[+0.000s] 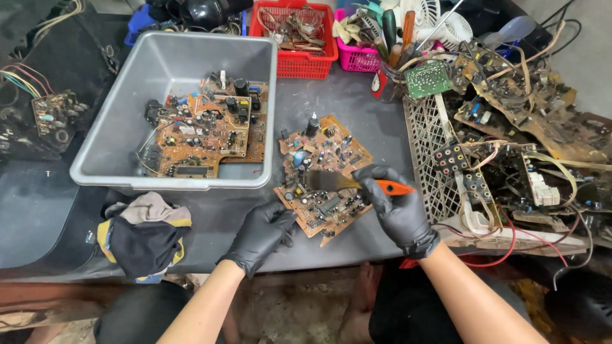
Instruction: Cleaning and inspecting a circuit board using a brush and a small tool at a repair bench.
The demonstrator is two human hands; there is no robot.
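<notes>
A dark grey worktop (357, 102) occupies the centre of the scene, crowded on every side with salvaged electronics. In the middle of it lies a brown circuit board (322, 175), populated with capacitors and other small components and set at a slight angle to the front edge. The left hand (262, 230), in a black glove, rests on the worktop with its fingertips touching the near left corner of the board; it presses down rather than grasps. The right hand (395, 207), also gloved in black, is closed around the orange handle of a brush (357, 183), whose dark bristles lie across the middle of the board. To the left of the board stands a grey plastic tub (127, 95) containing further circuit boards (207, 127). In front of the tub, near the worktop's front edge, lies a bundled rag (143, 232) in black, yellow and grey. At the rear stand a red basket (303, 60) and a pink basket (357, 57), side by side. To the right lies a white grille (424, 137), with a heap of boards and wiring (529, 127) beyond it.
</notes>
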